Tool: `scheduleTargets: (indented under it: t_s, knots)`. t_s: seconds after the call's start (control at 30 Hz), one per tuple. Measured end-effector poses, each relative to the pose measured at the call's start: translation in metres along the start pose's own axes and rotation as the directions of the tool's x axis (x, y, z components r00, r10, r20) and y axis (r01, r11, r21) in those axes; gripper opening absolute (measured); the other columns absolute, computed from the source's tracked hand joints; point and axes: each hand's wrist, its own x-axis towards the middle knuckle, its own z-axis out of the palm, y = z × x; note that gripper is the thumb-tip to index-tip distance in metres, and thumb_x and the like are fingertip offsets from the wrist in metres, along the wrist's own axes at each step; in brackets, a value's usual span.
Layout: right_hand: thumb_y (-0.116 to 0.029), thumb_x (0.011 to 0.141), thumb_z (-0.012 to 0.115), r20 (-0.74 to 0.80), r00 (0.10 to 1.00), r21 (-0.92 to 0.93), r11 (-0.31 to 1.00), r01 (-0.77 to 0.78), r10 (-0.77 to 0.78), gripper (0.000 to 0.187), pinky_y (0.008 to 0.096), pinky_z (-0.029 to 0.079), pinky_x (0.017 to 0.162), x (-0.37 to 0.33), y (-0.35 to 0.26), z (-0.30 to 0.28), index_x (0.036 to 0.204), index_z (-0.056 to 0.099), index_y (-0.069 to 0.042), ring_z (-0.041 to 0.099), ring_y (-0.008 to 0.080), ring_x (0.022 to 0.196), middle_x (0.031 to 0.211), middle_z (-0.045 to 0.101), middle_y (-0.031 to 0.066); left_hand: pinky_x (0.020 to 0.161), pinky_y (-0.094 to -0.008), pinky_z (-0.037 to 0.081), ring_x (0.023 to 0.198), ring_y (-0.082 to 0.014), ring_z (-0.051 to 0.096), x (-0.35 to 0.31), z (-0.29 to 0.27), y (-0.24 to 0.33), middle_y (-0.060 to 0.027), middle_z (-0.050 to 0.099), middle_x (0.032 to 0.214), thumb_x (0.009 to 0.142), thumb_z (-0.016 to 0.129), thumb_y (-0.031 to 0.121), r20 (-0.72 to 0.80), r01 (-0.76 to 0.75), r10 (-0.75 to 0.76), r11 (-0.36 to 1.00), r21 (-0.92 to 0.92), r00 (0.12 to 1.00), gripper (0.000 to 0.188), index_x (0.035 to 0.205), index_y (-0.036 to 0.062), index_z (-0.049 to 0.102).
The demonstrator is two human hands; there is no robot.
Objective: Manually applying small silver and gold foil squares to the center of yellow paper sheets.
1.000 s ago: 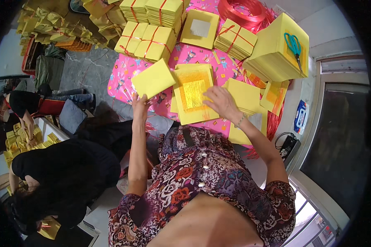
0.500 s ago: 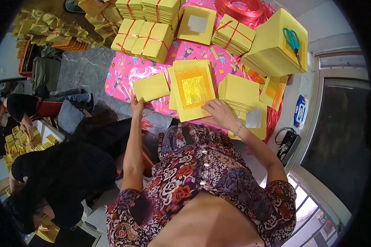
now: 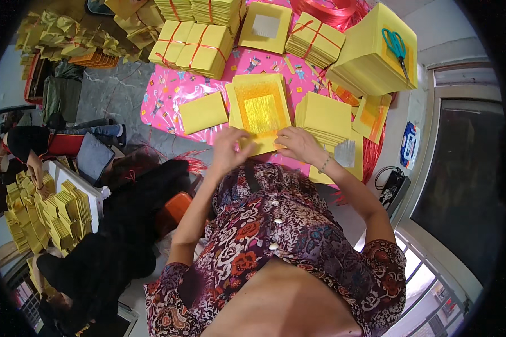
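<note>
Gold-patched yellow paper (image 3: 261, 109) lies on the pink bench (image 3: 199, 85), upper centre of the frame; left hand (image 3: 228, 150) and right hand (image 3: 302, 145) meet its lower edge, whether either grip pinches I cannot tell.

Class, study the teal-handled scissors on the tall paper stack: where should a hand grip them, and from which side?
Grip the scissors by the teal handles, probably from above at the far side of the yellow paper stack. They lie on its top with the handles at the far end and the blades pointing nearer, so this approach should keep clear of the cutting end.
</note>
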Motion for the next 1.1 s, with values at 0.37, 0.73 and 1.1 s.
scheduleTargets:
  t_s: [0.37,0.73,1.1]
  knots:
    - [-0.019,0.083,0.067,0.002,1.000,0.105,0.994,-0.024,0.024,0.015,0.0378,0.050,0.076,0.006,0.006,-0.003,0.084,0.064,-0.005,0.060,0.0266,0.087,0.089,0.061,0.0077,0.069,-0.0399,0.047,0.079,-0.0301,0.058,-0.004,0.034,0.011,-0.0086,0.062,0.082,0.077,0.075,0.019,0.110,0.003,0.000,1.000,-0.028,0.994,0.017,0.089,0.0069,0.070]
    - [-0.024,0.085,0.066,0.074,0.983,0.241,0.953,-0.183,0.170,0.020,0.0401,0.046,0.078,0.014,0.019,0.002,0.084,0.065,-0.004,0.056,0.0288,0.088,0.085,0.057,0.0093,0.058,-0.0353,0.050,0.062,-0.0223,0.066,0.011,0.033,0.005,-0.0100,0.068,0.070,0.079,0.074,0.025,0.291,0.396,-0.335,0.900,-0.181,0.896,0.019,0.083,0.0060,0.074]
    - [-0.025,0.085,0.065,0.124,0.975,0.268,0.940,-0.213,0.185,0.021,0.0406,0.046,0.079,0.019,0.020,-0.001,0.082,0.066,-0.004,0.057,0.0293,0.088,0.085,0.057,0.0101,0.060,-0.0333,0.050,0.062,-0.0181,0.066,0.014,0.035,-0.006,-0.0093,0.070,0.071,0.080,0.073,0.026,0.351,0.432,-0.355,0.885,-0.173,0.867,0.019,0.086,0.0083,0.076]
